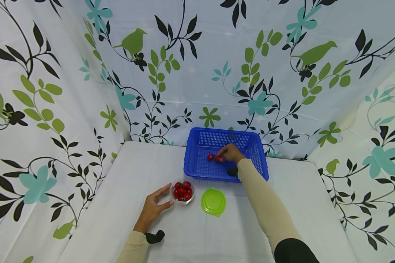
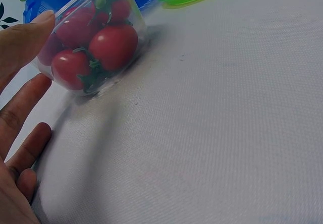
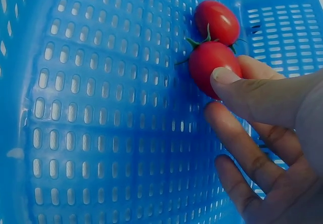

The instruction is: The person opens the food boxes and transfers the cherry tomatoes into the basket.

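Note:
In the blue basket [image 1: 191,160], my right hand [image 1: 231,152] pinches a red cherry tomato [image 3: 214,67] between thumb and fingers. Another cherry tomato [image 3: 217,22] lies right beside it on the basket floor. My left hand [image 1: 154,206] is at the left side of a clear plastic container [image 2: 128,65], thumb and fingers spread rather straight, with tips against or very near its wall. Red cherry tomatoes [image 2: 113,47] with green stems fill this container, which stands upright on the table.
A bright green lid [image 1: 213,202] lies on the white-covered table [image 1: 184,233], right of the container and in front of the basket. Behind the table hangs a curtain [image 1: 197,73] printed with leaves and birds. A dark band [image 1: 155,237] is on my left wrist.

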The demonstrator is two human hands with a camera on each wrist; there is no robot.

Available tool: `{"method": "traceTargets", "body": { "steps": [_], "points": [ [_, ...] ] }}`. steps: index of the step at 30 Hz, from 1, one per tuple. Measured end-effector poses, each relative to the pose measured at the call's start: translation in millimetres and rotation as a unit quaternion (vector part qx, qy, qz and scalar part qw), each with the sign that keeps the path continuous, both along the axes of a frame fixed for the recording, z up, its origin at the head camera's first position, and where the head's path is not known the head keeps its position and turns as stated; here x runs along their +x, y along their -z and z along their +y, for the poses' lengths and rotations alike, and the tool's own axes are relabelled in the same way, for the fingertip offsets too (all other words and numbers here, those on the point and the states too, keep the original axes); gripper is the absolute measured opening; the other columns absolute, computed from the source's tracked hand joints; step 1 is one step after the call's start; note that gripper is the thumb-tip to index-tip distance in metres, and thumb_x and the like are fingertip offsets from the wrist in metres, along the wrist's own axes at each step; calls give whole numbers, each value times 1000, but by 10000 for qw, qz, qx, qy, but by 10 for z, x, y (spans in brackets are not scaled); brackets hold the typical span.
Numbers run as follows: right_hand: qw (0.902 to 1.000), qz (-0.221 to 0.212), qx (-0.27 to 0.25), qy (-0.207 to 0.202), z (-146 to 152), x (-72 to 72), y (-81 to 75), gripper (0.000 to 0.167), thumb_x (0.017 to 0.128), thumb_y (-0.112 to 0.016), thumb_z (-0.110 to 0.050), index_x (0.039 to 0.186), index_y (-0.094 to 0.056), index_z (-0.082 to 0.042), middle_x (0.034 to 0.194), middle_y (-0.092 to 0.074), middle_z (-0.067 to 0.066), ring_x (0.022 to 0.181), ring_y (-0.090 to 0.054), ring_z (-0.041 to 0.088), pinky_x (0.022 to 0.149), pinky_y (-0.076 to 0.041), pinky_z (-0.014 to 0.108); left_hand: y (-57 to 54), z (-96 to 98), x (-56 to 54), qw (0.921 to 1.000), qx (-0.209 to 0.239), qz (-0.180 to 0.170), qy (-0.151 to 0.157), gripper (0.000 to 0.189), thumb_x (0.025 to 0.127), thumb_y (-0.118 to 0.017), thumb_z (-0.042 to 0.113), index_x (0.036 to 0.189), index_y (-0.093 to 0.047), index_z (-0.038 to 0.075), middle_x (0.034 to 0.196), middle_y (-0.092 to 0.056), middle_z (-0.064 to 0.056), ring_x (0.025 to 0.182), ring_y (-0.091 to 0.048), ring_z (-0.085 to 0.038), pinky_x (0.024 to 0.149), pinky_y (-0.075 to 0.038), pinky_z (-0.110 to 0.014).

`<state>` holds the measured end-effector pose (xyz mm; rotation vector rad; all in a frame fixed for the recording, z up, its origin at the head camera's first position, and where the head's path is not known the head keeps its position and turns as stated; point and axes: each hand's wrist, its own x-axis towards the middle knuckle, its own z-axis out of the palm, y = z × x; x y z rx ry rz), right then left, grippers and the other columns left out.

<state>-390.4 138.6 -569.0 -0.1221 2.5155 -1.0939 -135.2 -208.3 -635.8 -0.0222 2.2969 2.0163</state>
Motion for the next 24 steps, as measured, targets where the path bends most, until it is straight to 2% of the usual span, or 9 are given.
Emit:
{"method": "traceTargets", "body": {
  "steps": [5, 10, 17, 24],
  "points": [
    [9998, 19, 18, -187, 15, 16, -28, 28, 88, -77, 10, 111, -82, -4, 118, -79, 16, 116, -72, 32, 110, -53, 50, 4, 9, -10, 10000, 71, -41, -56, 68, 90, -86, 15, 151, -60, 28, 157, -60, 0, 153, -47, -26, 132, -20, -57],
    [9997, 91, 78, -190, 22, 16, -86, 27, 90, -76, 7, 113, -81, -6, 121, -78, 15, 119, -70, 33, 111, -53, 51, -4, 10, -15, 9999, 60, -81, -110, 67, 90, -87, 15, 150, -61, 29, 156, -61, 0, 153, -47, -26, 131, -20, -59],
    [9981, 518, 117, -317, 30, 72, -244, 26, 92, -75, 5, 116, -80, -5, 124, -77, 16, 123, -69, 36, 110, -53, 53, -17, 17, -8, 9999, 12, -58, -92, 68, 90, -86, 15, 152, -60, 26, 156, -60, -1, 153, -47, -28, 131, -20, -59],
    [9943, 966, 75, -436, 0, 164, -431, 29, 92, -75, 4, 120, -78, -4, 125, -77, 12, 122, -69, 34, 109, -54, 51, 1, 7, -2, 10000, -75, -15, -63, 68, 91, -85, 17, 153, -58, 26, 157, -59, -1, 153, -47, -28, 130, -19, -62]
  ]
}}
